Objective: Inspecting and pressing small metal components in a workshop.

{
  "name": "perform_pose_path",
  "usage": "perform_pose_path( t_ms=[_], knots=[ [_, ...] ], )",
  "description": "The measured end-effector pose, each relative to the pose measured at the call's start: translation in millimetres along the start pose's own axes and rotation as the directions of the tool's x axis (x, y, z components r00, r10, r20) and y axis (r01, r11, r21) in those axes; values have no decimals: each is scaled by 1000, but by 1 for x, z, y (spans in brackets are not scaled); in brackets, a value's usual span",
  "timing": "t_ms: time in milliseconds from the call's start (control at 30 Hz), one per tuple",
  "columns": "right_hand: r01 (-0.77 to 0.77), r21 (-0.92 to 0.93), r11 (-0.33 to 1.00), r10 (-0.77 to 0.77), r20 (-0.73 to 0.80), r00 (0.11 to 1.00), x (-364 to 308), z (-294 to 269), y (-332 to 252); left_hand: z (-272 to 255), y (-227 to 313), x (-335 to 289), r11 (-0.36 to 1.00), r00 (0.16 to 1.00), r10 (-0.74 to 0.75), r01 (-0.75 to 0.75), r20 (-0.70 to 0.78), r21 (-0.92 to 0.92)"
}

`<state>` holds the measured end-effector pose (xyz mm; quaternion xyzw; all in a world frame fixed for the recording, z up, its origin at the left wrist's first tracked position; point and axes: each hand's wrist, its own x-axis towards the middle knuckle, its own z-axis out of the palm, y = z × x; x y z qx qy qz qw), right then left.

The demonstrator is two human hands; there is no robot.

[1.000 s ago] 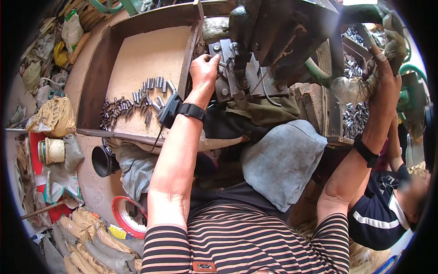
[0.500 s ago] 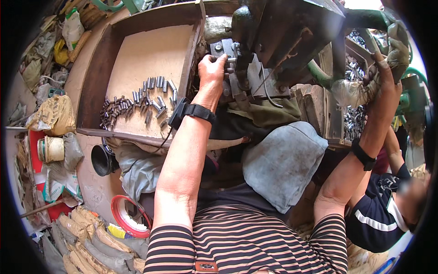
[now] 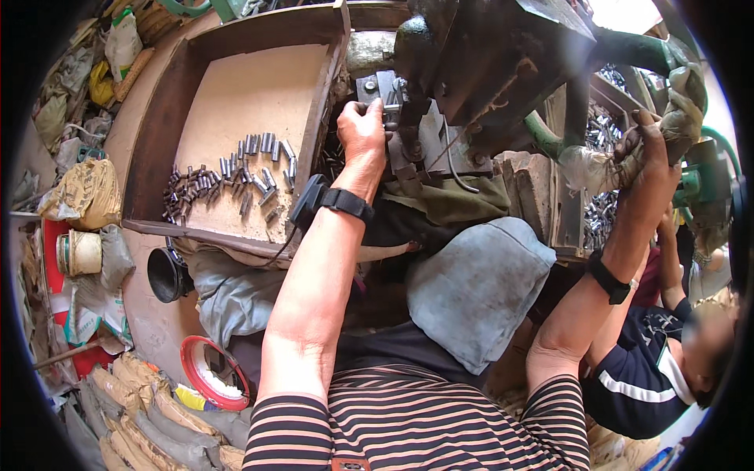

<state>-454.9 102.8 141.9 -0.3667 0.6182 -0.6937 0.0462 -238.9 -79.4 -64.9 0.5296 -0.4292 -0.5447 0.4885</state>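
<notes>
My left hand [image 3: 363, 135] is at the metal die block [image 3: 369, 86] under the dark press [image 3: 503, 63]. Its thumb and forefinger are pinched on a short shiny metal tube [image 3: 389, 109], whose far end meets the tooling. My right hand [image 3: 650, 145] is raised at the right, its fingers wrapped round a press handle [image 3: 685, 98] covered in cloudy plastic. Left of the press, a shallow wooden tray [image 3: 236, 86] carries many short metal tubes [image 3: 259, 145], loosely piled toward its near side.
More small metal pieces fill a wooden bin [image 3: 601, 212] beyond the press. A blue-grey cloth [image 3: 483, 286] covers my lap. Close by on the right sits another person [image 3: 648, 369]. A black bucket [image 3: 169, 275], a red-rimmed basin [image 3: 212, 373] and sacks [image 3: 149, 416] stand at left.
The whole view has shifted slightly, with the scene sitting a little lower and further left. Both hands keep nearly the same places at the die and the handle.
</notes>
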Motion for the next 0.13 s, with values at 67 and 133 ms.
perform_pose_path(
  t_ms=[67,133],
  knots=[
    [-14,-11,1000,14,-14,1000,1,0,0,-3,2,-3,998,999,35,-36,11,52],
    [-45,7,999,45,-2,999,4,-4,4,-6,2,-3,995,998,69,-70,8,78]
  ],
)
